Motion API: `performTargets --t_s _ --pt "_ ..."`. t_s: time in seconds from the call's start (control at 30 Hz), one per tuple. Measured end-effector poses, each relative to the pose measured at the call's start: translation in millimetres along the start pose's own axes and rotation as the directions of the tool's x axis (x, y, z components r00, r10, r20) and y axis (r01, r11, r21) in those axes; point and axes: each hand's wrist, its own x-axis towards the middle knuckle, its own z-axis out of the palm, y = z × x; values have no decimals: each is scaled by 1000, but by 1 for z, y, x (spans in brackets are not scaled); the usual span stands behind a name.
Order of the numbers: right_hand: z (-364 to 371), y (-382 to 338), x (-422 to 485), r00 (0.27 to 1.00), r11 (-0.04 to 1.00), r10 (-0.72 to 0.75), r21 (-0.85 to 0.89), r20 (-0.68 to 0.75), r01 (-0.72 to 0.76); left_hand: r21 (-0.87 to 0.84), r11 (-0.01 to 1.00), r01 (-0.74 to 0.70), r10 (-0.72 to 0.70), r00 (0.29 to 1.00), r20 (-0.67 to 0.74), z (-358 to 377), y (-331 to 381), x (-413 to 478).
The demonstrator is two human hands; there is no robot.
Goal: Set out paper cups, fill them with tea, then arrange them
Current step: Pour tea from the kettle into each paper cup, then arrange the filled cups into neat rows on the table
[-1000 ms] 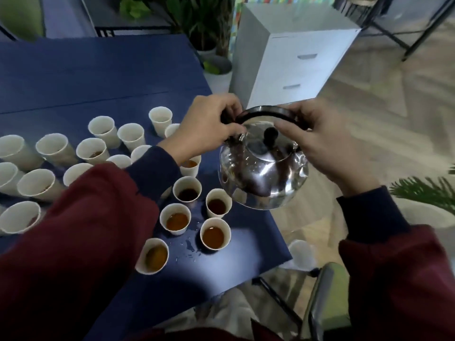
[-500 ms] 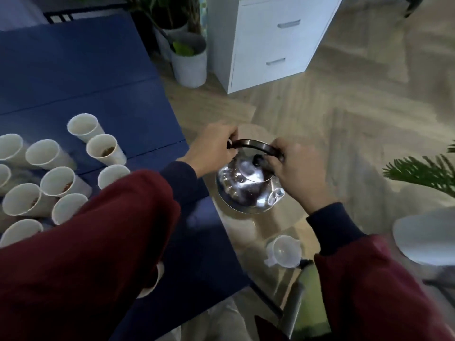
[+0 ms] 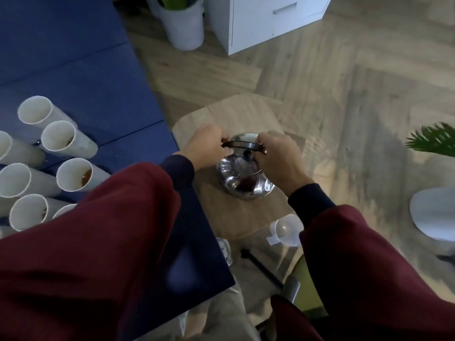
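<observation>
The steel kettle (image 3: 242,183) is over the wooden stool (image 3: 236,114), just beside the blue desk (image 3: 73,70). The left hand (image 3: 204,150) and the right hand (image 3: 278,161) each grasp one end of its black handle (image 3: 242,144). Paper cups (image 3: 73,174), some holding tea, stand on the desk at left.

Kettle (image 3: 246,178) on stool (image 3: 236,114); cups (image 3: 73,177) on table (image 3: 81,77), left.

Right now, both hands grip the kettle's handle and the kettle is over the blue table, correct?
Not quite. The left hand and right hand grip the handle, but the kettle is over the wooden stool beside the blue table, per the head view.
</observation>
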Motion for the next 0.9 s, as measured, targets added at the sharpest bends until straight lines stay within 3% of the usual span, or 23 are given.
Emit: performTargets --t_s 0.3,0.47,0.53,0.6,0.7,0.8,0.9 --pt "30 50 -6 999 977 38 212 -3 -36 -82 992 97 -98 995 -1 19 0 7" --pt "38 46 -28 985 998 -59 -20 -161 57 -108 984 140 -145 988 -48 26 2 10" --pt "46 45 -40 988 995 -53 -90 -143 41 -5 990 138 -138 988 -73 27 7 8" --pt "54 46 -47 1000 988 -25 -151 -19 21 173 977 125 -99 983 -154 32 13 3" --pt "59 47 -51 996 980 35 -196 84 -18 330 942 64 33 959 -280 51 16 -10" --pt "63 48 -49 987 979 92 -195 132 -65 458 889 -17 139 962 -234 68 13 -20" --pt "67 48 -45 988 976 82 -211 132 -53 484 875 -16 123 974 -189 69 10 -16"
